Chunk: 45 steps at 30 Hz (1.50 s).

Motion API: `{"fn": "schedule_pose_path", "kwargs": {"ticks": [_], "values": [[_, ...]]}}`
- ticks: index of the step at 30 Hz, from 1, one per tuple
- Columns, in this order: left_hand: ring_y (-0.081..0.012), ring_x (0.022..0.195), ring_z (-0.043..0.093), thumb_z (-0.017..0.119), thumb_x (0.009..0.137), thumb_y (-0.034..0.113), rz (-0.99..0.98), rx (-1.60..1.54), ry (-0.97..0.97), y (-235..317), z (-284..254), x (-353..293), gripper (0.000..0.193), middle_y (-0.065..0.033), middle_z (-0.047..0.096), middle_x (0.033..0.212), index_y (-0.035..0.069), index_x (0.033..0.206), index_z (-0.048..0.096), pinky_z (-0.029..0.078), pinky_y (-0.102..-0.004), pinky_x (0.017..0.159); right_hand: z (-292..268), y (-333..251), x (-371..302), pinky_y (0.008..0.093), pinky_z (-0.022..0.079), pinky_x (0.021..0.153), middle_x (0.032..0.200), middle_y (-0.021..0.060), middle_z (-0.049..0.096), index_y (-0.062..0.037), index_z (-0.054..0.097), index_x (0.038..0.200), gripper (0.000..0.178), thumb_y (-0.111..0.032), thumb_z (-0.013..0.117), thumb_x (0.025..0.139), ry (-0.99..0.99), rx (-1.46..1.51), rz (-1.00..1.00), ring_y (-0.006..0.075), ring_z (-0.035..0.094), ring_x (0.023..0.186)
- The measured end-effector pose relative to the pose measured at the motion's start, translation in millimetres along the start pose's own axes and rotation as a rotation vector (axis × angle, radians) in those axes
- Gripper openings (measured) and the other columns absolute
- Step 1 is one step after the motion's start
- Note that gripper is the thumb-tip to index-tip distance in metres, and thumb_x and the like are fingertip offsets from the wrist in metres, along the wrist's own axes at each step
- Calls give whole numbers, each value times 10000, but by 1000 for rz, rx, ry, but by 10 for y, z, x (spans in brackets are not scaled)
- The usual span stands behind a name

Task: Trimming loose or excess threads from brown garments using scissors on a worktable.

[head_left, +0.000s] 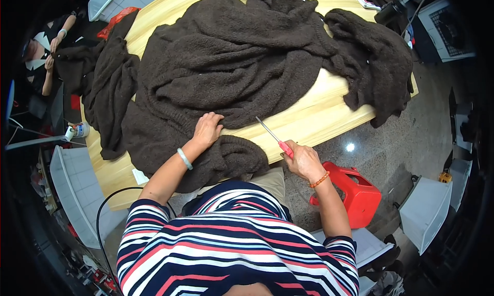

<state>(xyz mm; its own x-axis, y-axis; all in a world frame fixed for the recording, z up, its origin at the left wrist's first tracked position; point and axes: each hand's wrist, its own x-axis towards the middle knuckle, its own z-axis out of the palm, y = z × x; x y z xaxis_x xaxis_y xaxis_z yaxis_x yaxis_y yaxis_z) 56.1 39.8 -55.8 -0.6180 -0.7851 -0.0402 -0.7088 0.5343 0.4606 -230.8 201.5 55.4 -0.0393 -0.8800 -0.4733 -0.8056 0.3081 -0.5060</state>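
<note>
Dark brown knitted garment (pixel 236 64) with ribbed edges lies heaped in folds across the wooden table and over its near edge toward my lap. My left hand (pixel 207 129) is on its near part, fingers curled into the knit; the fingertips are partly hidden. To the right, my right hand (pixel 304 161) is closed around a slim tool (pixel 286 150) with a red handle and a thin metal shaft. The shaft points up and left, beside the knit's lower edge. Its tip is too small to make out.
The pale wooden table (pixel 329 111) extends under the cloth. Another dark knit pile (pixel 373 64) hangs over its right edge. A red plastic stool (pixel 360 198) stands by my right arm. Grey bins (pixel 427 208) are at right. Another person's hands (pixel 53 51) hold dark knit at far left.
</note>
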Motion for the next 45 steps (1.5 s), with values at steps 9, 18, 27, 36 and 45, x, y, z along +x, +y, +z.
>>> {"fn": "schedule_pose_path", "kwargs": {"ticks": [9,18,27,36,45], "values": [[-117,784,605,711,792,30,-574,-970,-215,-101,189,89,205,-69,670,889,-40,976,652,503,-266,703,85,-386,19,472,526,681,714,219,652,-42,604,923,199,-221,592,839,-42,-116,-146,381,664,732],[-154,692,645,656,850,-6,-813,-1441,-165,-33,152,78,82,-87,683,828,-55,916,658,550,-280,643,213,-609,15,474,517,669,710,227,643,-44,584,894,206,-244,592,844,-182,-54,-279,390,655,738],[-341,1135,479,707,640,89,-241,37,649,-227,-833,349,196,-123,567,1155,125,832,705,384,-465,945,127,-402,-32,474,507,693,761,218,651,-87,591,1037,254,-233,631,834,-26,-25,-146,396,645,755],[-256,878,650,731,734,177,-633,-249,467,-973,-1192,594,200,-107,685,864,76,902,692,466,-401,861,147,-396,35,474,509,701,775,213,653,-108,580,1046,254,-256,625,845,-20,-31,-165,393,646,760],[-248,889,638,791,692,167,-901,-144,368,-1179,-1085,595,169,-60,685,821,110,814,687,462,-450,824,167,-432,132,475,510,709,802,214,664,-97,573,1088,281,-265,583,863,-9,-82,-197,392,653,775]]}}
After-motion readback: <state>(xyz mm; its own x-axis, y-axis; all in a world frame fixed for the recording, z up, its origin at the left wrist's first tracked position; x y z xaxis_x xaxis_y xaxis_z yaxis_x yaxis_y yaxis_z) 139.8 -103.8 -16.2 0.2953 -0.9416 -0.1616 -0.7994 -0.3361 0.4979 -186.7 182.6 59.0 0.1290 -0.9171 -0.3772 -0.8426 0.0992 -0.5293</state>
